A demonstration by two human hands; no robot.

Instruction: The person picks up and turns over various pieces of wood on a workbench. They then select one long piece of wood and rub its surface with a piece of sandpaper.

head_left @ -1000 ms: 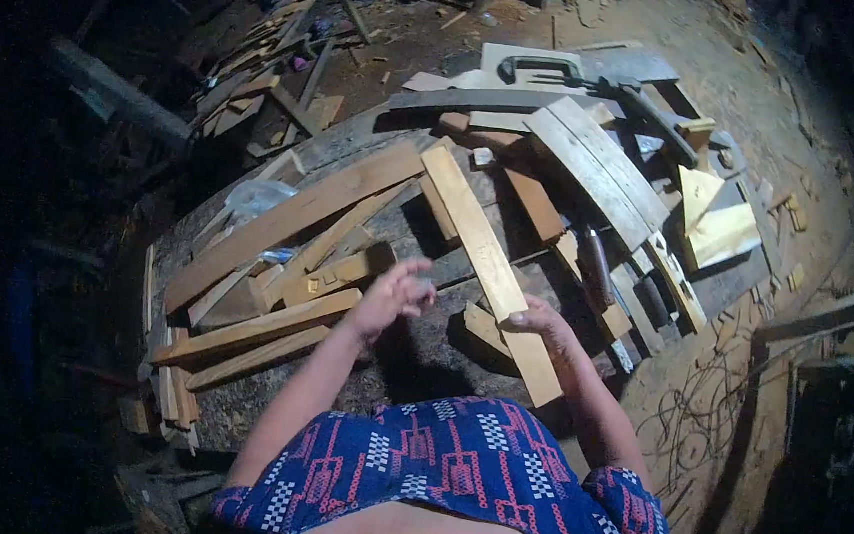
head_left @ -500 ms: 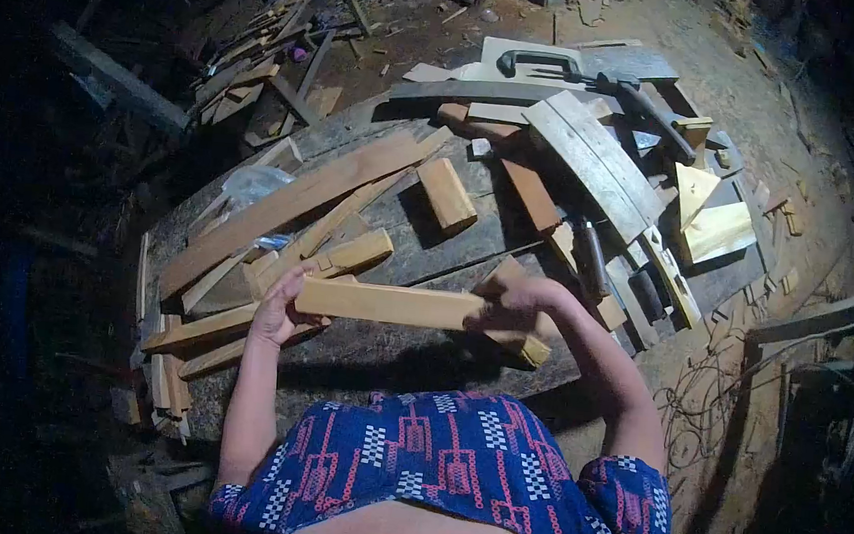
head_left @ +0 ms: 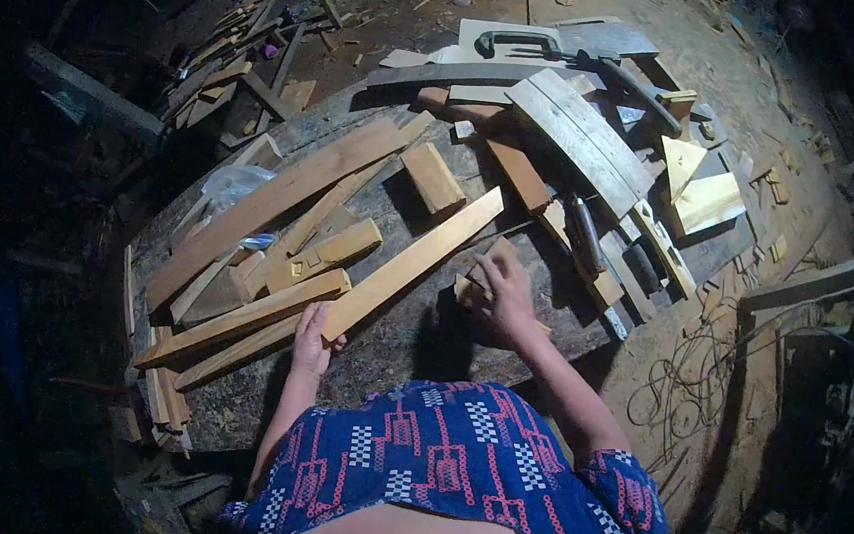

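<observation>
A long pale plank (head_left: 412, 261) lies slantwise on the round, worn workbench (head_left: 411, 336), its far end pointing up and right. My left hand (head_left: 311, 336) grips the plank's near end, beside a stack of similar strips (head_left: 242, 318). Just right of the plank, my right hand (head_left: 501, 293) is closed over a small wood block (head_left: 468, 292) that rests on the bench. A short thick block (head_left: 432, 177) sits beyond the plank's far end.
Curved boards (head_left: 582, 144), a dark-handled tool (head_left: 585, 234) and yellow offcuts (head_left: 703, 198) crowd the bench's right side. A wide board (head_left: 271, 205) and a plastic bag (head_left: 233, 183) lie left. A saw handle (head_left: 510, 43) is at the back. Wire coils (head_left: 678, 387) lie on the floor.
The plank, held crosswise in both hands before, now lies on the bench, slanting up and right. My right hand left it and dropped onto the small block.
</observation>
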